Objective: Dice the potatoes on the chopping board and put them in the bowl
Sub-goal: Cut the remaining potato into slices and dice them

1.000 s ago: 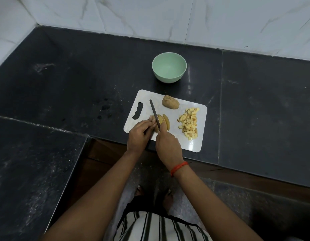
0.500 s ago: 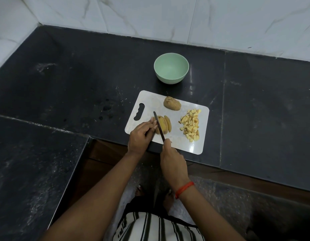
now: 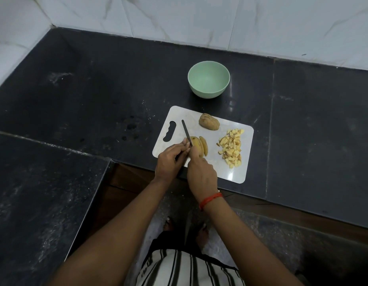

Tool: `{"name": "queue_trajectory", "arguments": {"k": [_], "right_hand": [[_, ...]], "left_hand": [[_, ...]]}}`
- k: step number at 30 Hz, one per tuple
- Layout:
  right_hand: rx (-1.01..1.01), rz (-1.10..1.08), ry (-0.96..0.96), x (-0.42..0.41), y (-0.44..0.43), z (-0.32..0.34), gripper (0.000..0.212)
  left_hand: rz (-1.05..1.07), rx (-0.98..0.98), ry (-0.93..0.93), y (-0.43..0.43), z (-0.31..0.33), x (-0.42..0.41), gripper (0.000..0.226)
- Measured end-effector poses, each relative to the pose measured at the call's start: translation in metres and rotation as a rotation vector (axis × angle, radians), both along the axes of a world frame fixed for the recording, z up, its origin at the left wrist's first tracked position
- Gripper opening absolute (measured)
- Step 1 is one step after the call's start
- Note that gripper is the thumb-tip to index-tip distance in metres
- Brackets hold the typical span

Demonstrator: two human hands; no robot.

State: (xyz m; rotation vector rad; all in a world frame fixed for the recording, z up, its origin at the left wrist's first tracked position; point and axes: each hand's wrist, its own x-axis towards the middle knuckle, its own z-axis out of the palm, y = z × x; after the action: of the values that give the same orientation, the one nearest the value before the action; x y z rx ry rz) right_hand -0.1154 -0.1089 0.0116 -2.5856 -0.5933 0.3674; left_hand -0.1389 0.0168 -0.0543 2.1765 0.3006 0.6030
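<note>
Lying in the front left part of the chopping board (image 3: 236, 172), the potato (image 3: 196, 146) is partly cut, with two slices (image 3: 204, 148) leaning at its right side. The knife (image 3: 186, 132) stands across its left part, with the tip toward the board's handle hole. The right hand (image 3: 201, 174) grips the knife handle from the near side. The left hand (image 3: 170, 159) holds the potato's left end with curled fingers, just beside the blade. A strip of bare board separates the potato from the diced pieces (image 3: 231, 148) near the right edge. A half potato (image 3: 209, 124) lies near the back edge. The board's front edge reaches the front edge of the dark stone worktop (image 3: 96, 100). The green bowl (image 3: 208, 92) stands behind the board, apart from it. White marble tiles (image 3: 179, 17) close the back.
</note>
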Motion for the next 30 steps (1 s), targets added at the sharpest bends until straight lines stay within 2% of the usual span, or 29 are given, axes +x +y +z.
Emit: {"name": "queue_trajectory", "arguments": {"k": [6, 10, 15, 20, 24, 30], "right_hand": [[0.015, 0.012, 0.011, 0.001, 0.001, 0.001, 0.035], [-0.097, 0.027, -0.043, -0.013, -0.008, -0.007, 0.040], [-0.215, 0.043, 0.028, -0.047, -0.042, -0.021, 0.028], [-0.233, 0.025, 0.089, -0.068, -0.063, -0.025, 0.028], [-0.043, -0.052, 0.152, -0.082, -0.085, -0.033, 0.005], [0.240, -0.127, 0.079, -0.096, -0.111, -0.027, 0.013]], "left_hand": [[-0.019, -0.011, 0.013, -0.001, -0.001, 0.000, 0.037], [0.009, 0.025, 0.016, -0.003, -0.003, -0.001, 0.028], [0.043, 0.056, 0.004, -0.006, -0.001, 0.002, 0.016], [0.034, 0.091, 0.000, -0.005, -0.001, 0.002, 0.018], [0.035, 0.102, 0.027, -0.005, -0.004, 0.003, 0.019], [0.069, 0.011, 0.079, -0.007, 0.000, 0.001, 0.035]]}}
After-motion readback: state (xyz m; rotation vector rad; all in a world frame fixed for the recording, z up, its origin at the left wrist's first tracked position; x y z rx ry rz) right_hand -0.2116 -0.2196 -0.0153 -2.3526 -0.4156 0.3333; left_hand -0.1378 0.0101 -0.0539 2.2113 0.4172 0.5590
